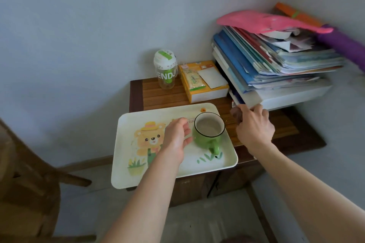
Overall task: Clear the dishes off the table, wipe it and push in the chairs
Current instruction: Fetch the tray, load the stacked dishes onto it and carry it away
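Note:
A green mug (208, 134) with a pale inside stands upright on a cream tray (142, 171) printed with a cartoon bear. The tray lies on a small wooden table (164, 94) and overhangs its front edge. My left hand (175, 136) hovers over the tray just left of the mug, fingers loosely curled toward it and holding nothing. My right hand (254, 126) is right of the tray, its back toward me, with fingertips at the lower edge of a stack of books (276, 65). Something small and dark shows at its thumb side. I cannot tell whether it holds anything.
A clear bottle with a white and green lid (165, 69) and a yellow box (203, 83) stand at the back of the table. A pink thing (266, 20) lies on top of the book stack. A wooden chair (25, 173) is at the left. Walls close in behind and to the right.

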Demonstrator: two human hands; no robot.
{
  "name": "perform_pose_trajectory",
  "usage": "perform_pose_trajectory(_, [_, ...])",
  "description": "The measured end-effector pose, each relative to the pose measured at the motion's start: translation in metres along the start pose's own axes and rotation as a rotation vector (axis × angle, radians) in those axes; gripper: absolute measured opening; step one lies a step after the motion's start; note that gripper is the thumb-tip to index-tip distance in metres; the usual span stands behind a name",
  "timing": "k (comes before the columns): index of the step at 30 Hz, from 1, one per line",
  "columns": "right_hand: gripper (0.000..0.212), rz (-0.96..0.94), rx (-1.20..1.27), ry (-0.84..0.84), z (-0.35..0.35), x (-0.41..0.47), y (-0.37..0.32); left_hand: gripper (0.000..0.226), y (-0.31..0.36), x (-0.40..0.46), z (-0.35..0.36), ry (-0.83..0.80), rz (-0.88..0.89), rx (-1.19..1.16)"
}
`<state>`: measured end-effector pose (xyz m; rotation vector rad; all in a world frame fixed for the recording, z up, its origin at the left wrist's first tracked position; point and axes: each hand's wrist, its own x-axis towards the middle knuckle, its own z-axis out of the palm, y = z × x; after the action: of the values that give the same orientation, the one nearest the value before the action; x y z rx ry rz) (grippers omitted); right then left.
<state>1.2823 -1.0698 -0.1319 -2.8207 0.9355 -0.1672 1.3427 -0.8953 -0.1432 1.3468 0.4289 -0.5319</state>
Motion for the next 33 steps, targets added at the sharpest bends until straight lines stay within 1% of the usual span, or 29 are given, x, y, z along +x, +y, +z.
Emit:
perform_pose_trajectory(2, [0.049, 0.014, -0.051, -0.101, 0.011, 0.001, 0.007, 0.012, -0.003, 0.003, -0.008, 0.061, 0.029, 0.014])
perform_pose_trajectory(3, [0.05, 0.005, -0.082, -0.136, 0.016, 0.002, 0.008, 0.013, -0.004, 0.005, -0.014, 0.096, 0.051, 0.033])
perform_pose_trajectory(6, [0.039, -0.06, -0.076, -0.145, 0.032, 0.003, 0.006, 0.012, -0.008, 0.011, -0.038, 0.219, 0.122, 0.094])
perform_pose_trajectory(8, [0.028, -0.055, 0.008, -0.189, 0.041, 0.004, 0.003, 0.022, -0.012, 0.015, -0.062, 0.342, 0.186, 0.17])
perform_pose_trajectory(9, [0.024, -0.048, 0.035, -0.225, 0.046, 0.003, 0.001, 0.026, -0.013, 0.017, -0.076, 0.433, 0.233, 0.238])
perform_pose_trajectory(11, [0.023, -0.03, 0.046, -0.275, 0.055, 0.001, -0.001, 0.035, -0.016, 0.022, -0.105, 0.613, 0.294, 0.471])
perform_pose_trajectory(12, [0.023, -0.025, 0.04, -0.284, 0.058, 0.001, -0.002, 0.04, -0.019, 0.027, -0.12, 0.678, 0.28, 0.572])
perform_pose_trajectory(13, [0.023, -0.027, 0.034, -0.286, 0.062, 0.002, -0.004, 0.046, -0.022, 0.032, -0.133, 0.713, 0.228, 0.635])
perform_pose_trajectory(14, [0.023, -0.023, 0.032, -0.287, 0.063, 0.003, -0.004, 0.052, -0.023, 0.037, -0.143, 0.706, 0.159, 0.63])
perform_pose_trajectory(15, [0.023, -0.016, 0.033, -0.291, 0.065, 0.005, -0.005, 0.057, -0.024, 0.04, -0.15, 0.666, 0.088, 0.554])
perform_pose_trajectory(16, [0.022, -0.007, 0.031, -0.296, 0.067, 0.006, -0.007, 0.057, -0.025, 0.043, -0.155, 0.62, 0.041, 0.469])
perform_pose_trajectory(18, [0.02, 0.006, 0.018, -0.305, 0.07, 0.01, -0.007, 0.045, -0.025, 0.046, -0.159, 0.547, 0.005, 0.407])
perform_pose_trajectory(20, [0.023, 0.0, -0.004, -0.3, 0.074, 0.012, -0.007, 0.033, -0.026, 0.053, -0.163, 0.536, 0.009, 0.409])
perform_pose_trajectory(22, [0.027, -0.012, -0.006, -0.283, 0.077, 0.01, -0.008, 0.03, -0.029, 0.056, -0.165, 0.569, 0.018, 0.391])
perform_pose_trajectory(24, [0.027, -0.027, 0.014, -0.252, 0.077, 0.006, -0.012, 0.032, -0.031, 0.055, -0.17, 0.637, 0.042, 0.387])
perform_pose_trajectory(29, [0.019, -0.071, 0.16, -0.219, 0.06, -0.009, -0.041, 0.034, -0.017, 0.025, -0.196, 0.775, 0.131, 0.365])
perform_pose_trajectory(33, [0.023, -0.16, 0.261, -0.209, 0.044, -0.026, -0.071, 0.035, 0.001, -0.007, -0.233, 0.8, 0.152, 0.367])
